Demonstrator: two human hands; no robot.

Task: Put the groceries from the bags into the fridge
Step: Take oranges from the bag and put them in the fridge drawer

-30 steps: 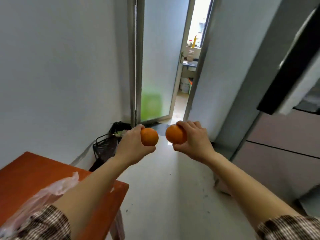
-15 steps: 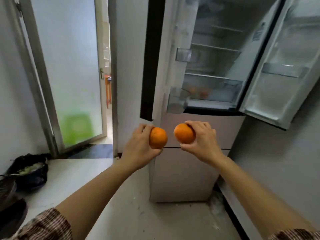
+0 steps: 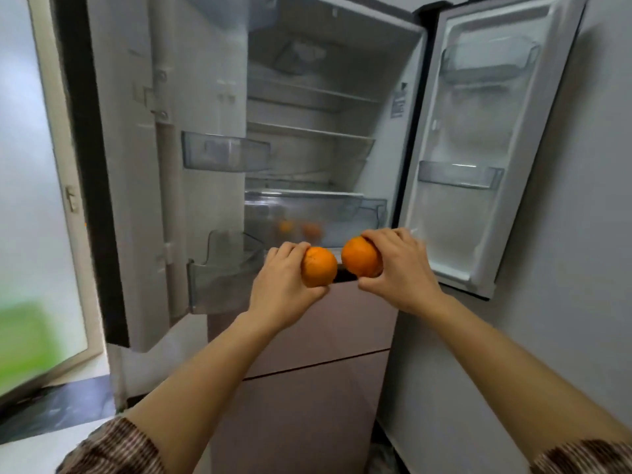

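While both doors gape, each grip holds an orange.

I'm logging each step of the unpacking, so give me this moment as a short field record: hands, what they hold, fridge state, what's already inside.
left hand: grips left orange
right hand: grips right orange
oranges: side by side, apart, in front of the fridge
fridge: both upper doors open, shelves look bare
crisper drawer: clear; two blurred orange fruits inside
door bins: nothing visible in them
lower drawers: closed
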